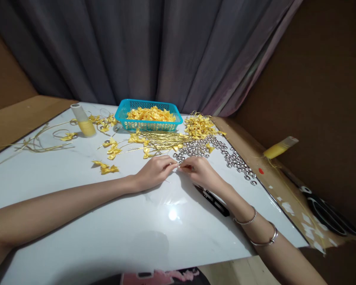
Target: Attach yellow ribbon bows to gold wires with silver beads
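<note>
My left hand and my right hand meet fingertip to fingertip above the white table. Each is closed in a pinch, and whatever lies between the fingers is too small to make out. Just beyond them many small shiny silver beads are spread out. Gold cords lie in a bundle behind my left hand, with yellow ribbon bows to its left. Beneath my right wrist rests a slim black tool, partly covered.
At the back stands a turquoise basket of yellow bows. A heap of yellow bows lies beside it. One yellow thread spool stands left, another spool right. Black-handled scissors lie at the right edge. A curtain hangs behind.
</note>
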A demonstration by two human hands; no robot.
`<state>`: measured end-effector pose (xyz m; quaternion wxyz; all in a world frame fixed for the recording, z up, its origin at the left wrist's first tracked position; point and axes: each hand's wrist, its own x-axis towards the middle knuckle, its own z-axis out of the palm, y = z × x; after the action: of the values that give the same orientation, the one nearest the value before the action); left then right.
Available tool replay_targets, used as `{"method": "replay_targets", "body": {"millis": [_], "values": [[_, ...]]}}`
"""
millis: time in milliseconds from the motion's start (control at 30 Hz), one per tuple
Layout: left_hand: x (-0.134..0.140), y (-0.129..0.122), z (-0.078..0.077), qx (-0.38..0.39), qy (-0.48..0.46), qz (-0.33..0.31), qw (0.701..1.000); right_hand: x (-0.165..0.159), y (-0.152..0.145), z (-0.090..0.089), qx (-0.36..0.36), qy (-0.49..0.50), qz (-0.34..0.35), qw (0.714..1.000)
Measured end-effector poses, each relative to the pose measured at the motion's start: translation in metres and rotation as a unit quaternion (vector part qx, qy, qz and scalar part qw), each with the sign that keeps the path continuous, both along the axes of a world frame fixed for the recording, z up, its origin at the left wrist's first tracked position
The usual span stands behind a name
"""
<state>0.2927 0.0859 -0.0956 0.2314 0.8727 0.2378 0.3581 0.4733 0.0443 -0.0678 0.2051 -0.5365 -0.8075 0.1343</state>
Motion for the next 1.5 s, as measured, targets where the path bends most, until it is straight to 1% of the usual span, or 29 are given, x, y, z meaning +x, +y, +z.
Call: {"method": "replay_targets", "body": {"millis": [167, 300, 400, 600, 700, 767, 833, 933, 1067, 1133, 1167, 1200, 1233, 1267, 1300, 1333, 1367, 1400, 1433, 1467, 1500], "values": [[0.001, 0.002, 0.001, -0.024, -0.011, 0.023, 0.999, 0.002, -0.002, 0.002, -0.003, -0.004, -0.01, 1.0], [0.002, 0.005, 0.001, -0.065, -0.03, 0.039, 0.997, 0.003, -0.003, 0.003, -0.003, -0.006, -0.018, 1.0], [0.003, 0.006, 0.0, -0.098, -0.027, 0.046, 0.994, 0.002, -0.003, 0.005, -0.001, -0.001, -0.025, 1.0], [0.004, 0.004, -0.002, -0.161, -0.014, 0.045, 0.986, 0.0, -0.002, 0.006, 0.0, 0.001, -0.054, 0.999], [0.003, 0.007, 0.001, -0.195, -0.022, 0.03, 0.98, 0.0, -0.002, 0.006, 0.0, 0.0, -0.059, 0.998], [0.002, 0.011, 0.006, -0.228, -0.029, 0.014, 0.973, 0.002, -0.002, 0.007, -0.029, 0.035, -0.066, 0.997], [0.0, 0.016, 0.013, -0.261, -0.029, 0.007, 0.965, 0.003, -0.002, 0.009, -0.083, 0.097, -0.075, 0.989], [-0.003, 0.019, 0.024, -0.284, -0.017, 0.008, 0.959, 0.002, -0.002, 0.012, -0.161, 0.185, -0.099, 0.964], [-0.005, 0.016, 0.036, -0.312, 0.001, 0.008, 0.95, 0.001, -0.002, 0.018, -0.236, 0.262, -0.123, 0.928], [-0.006, 0.016, 0.039, -0.349, -0.004, 0.0, 0.937, 0.002, -0.002, 0.02, -0.269, 0.277, -0.098, 0.917], [-0.006, 0.017, 0.04, -0.382, -0.017, -0.008, 0.924, 0.003, -0.003, 0.021, -0.288, 0.275, -0.073, 0.915], [-0.006, 0.018, 0.041, -0.427, -0.041, -0.021, 0.903, 0.003, -0.003, 0.022, -0.312, 0.265, -0.037, 0.912], [-0.006, 0.019, 0.042, -0.477, -0.074, -0.037, 0.875, 0.003, -0.005, 0.022, -0.342, 0.254, 0.006, 0.905], [-0.005, 0.021, 0.044, -0.52, -0.109, -0.052, 0.845, 0.001, -0.007, 0.022, -0.377, 0.249, 0.05, 0.891], [-0.005, 0.022, 0.046, -0.555, -0.145, -0.065, 0.816, -0.001, -0.009, 0.022, -0.414, 0.255, 0.09, 0.869], [-0.004, 0.022, 0.048, -0.578, -0.177, -0.076, 0.793, -0.006, -0.011, 0.022, -0.45, 0.276, 0.122, 0.841], [-0.003, 0.022, 0.05, -0.588, -0.202, -0.083, 0.779, -0.011, -0.014, 0.021, -0.479, 0.314, 0.141, 0.808], [-0.001, 0.019, 0.053, -0.589, -0.226, -0.088, 0.771, -0.017, -0.017, 0.02, -0.501, 0.358, 0.146, 0.774], [0.0, 0.015, 0.055, -0.581, -0.246, -0.089, 0.771, -0.023, -0.019, 0.019, -0.512, 0.417, 0.137, 0.739], [0.001, 0.01, 0.058, -0.568, -0.266, -0.089, 0.774, -0.029, -0.021, 0.017, -0.531, 0.466, 0.13, 0.695], [0.002, 0.004, 0.06, -0.537, -0.285, -0.087, 0.789, -0.035, -0.023, 0.016, -0.551, 0.506, 0.126, 0.651]]}}
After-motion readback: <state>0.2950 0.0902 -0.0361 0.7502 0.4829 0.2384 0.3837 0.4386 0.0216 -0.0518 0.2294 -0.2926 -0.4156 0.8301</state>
